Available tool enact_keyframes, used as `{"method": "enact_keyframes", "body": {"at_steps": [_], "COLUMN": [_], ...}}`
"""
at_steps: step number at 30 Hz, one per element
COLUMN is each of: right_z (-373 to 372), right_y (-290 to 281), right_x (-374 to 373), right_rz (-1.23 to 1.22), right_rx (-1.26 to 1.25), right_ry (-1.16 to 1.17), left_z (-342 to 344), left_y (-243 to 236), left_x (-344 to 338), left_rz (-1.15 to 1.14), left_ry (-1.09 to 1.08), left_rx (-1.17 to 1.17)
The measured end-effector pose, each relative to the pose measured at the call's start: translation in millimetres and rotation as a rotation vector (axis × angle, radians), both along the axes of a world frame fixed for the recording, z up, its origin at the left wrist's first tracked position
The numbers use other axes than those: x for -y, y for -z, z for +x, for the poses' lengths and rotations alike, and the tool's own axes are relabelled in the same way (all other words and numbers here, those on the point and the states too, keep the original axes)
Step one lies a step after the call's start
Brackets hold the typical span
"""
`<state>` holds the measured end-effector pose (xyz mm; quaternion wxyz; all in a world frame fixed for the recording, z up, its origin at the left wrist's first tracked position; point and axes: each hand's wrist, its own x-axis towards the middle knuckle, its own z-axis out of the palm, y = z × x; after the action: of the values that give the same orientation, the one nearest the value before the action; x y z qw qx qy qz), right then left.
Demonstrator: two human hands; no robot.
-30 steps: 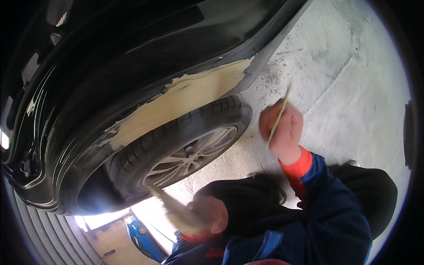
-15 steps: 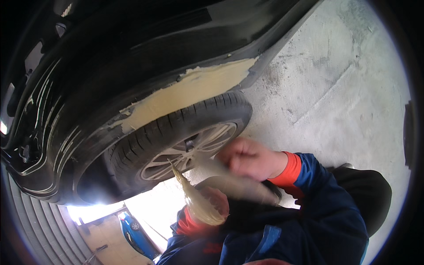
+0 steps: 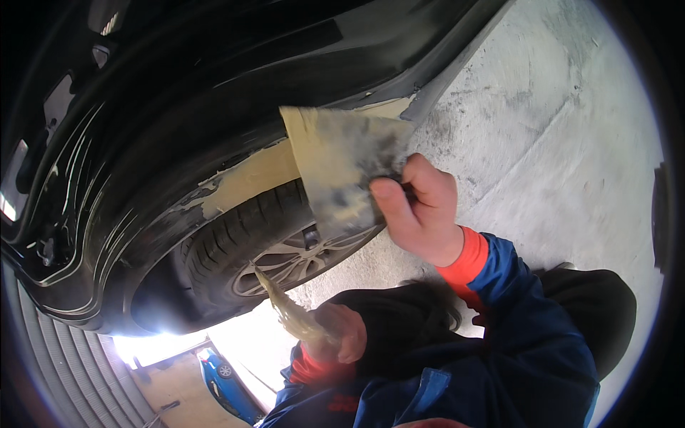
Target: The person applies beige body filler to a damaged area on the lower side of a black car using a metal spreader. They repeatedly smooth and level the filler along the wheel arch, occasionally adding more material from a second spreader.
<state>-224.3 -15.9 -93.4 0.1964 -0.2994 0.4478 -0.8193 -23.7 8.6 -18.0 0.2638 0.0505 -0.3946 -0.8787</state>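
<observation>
Pinched between the thumb and fingers of my right hand is a wide flat filler spreader, smeared with cream and grey filler. It covers part of the cream filler band along the wheel arch of a black car; whether its edge touches the panel I cannot tell. Lower down and to the left, my left hand is closed around a second putty tool, heaped with cream filler, its thin tip pointing toward the wheel.
The car's tyre sits just under the filler band. Pale concrete floor stretches to the right. My bent knee is at the lower right. A blue car stands beyond the bright opening, near a ribbed shutter.
My right hand has swung the spreader up from beside the left hand to the wheel arch. The left hand's tool has tilted and shifted slightly left.
</observation>
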Motion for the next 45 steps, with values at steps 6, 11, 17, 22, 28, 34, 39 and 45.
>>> {"method": "enact_keyframes", "body": {"at_steps": [6, 11, 17, 22, 28, 34, 39, 45], "right_z": [7, 0, -5, -15, -33, -38, -22, -15], "right_y": [2, 21, 45, 71, 95, 57, -17, -39], "right_x": [12, 16, 17, 22, 20, -13, -40, -46], "right_rz": [0.068, 0.116, 0.155, 0.176, 0.227, -0.040, -0.102, 0.159], "right_rx": [0.050, 0.096, 0.137, 0.165, 0.282, 0.435, 0.523, 0.368], "right_ry": [0.077, 0.118, 0.117, 0.201, 0.264, -0.045, -1.127, -1.072], "left_z": [3, 3, 1, 0, -8, -7, -1, 2], "left_y": [0, 1, 6, 8, 6, 10, 1, -24], "left_x": [2, 8, 17, 20, 18, 8, 1, -12], "left_rz": [-0.013, -0.021, -0.015, -0.030, -0.028, 0.006, 0.397, 0.204], "left_ry": [0.043, 0.095, 0.172, 0.188, 0.119, 0.069, 0.240, 0.002], "left_rx": [-0.010, -0.013, -0.057, -0.065, -0.012, 0.124, 0.538, 0.356]}}
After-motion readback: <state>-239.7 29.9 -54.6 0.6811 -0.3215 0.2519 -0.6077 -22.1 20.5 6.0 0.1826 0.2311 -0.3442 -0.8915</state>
